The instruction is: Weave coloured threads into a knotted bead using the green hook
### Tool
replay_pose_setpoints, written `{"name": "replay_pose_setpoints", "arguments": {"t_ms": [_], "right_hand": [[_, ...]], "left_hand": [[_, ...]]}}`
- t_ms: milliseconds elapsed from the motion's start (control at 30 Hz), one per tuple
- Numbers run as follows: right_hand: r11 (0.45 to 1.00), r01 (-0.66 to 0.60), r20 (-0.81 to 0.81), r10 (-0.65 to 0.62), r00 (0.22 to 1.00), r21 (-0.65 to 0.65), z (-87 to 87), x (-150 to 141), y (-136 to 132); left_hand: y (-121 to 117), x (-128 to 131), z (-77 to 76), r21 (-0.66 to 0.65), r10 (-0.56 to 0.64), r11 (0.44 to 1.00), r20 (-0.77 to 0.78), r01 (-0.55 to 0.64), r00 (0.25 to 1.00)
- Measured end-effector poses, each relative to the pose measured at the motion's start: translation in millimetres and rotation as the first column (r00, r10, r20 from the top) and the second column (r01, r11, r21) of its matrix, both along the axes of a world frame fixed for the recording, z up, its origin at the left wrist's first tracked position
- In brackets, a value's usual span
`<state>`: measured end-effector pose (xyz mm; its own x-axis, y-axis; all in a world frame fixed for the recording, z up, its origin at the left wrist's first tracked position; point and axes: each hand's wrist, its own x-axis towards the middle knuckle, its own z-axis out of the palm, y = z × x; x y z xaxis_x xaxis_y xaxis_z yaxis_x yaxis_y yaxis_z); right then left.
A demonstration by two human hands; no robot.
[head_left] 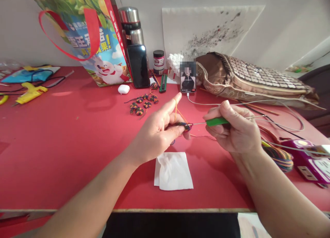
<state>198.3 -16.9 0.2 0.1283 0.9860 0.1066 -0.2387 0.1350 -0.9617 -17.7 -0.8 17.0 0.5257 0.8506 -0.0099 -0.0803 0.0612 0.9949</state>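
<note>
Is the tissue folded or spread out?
Folded: the tissue lies as a small square, a second layer showing along its left edge.

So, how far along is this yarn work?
Several small, round multicoloured yarn pieces on the red table look finished. Another dark multicoloured piece is under way: the left hand pinches it, and the right hand works a green-handled metal tool at it. That piece seems unfinished, with orange yarn looped over a finger. How many remain, I can't tell.
</note>
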Motion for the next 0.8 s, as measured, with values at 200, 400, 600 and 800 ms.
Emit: {"name": "replay_pose_setpoints", "arguments": {"t_ms": [200,400,600,800], "right_hand": [[0.999,0.042,-0.011,-0.042,0.999,0.017,0.5,-3,-3],[0.994,0.092,-0.019,-0.091,0.996,0.065,4.1,-9,-7],[0.971,0.194,0.121,-0.211,0.970,0.138,-3.4,-12,-16],[0.879,0.264,0.366,-0.416,0.832,0.398,-7.8,-21,-23]], "left_hand": [[0,2,0.1,0.014,0.052,0.999,0.004,-0.052,0.999],[0,5,-4.2,0.034,0.127,0.991,-0.014,-0.126,0.992],[0,8,-7.6,0.066,0.182,0.982,-0.045,-0.179,0.982],[-2,14,-5.8,0.063,0.244,0.969,-0.097,-0.239,0.965]]}}
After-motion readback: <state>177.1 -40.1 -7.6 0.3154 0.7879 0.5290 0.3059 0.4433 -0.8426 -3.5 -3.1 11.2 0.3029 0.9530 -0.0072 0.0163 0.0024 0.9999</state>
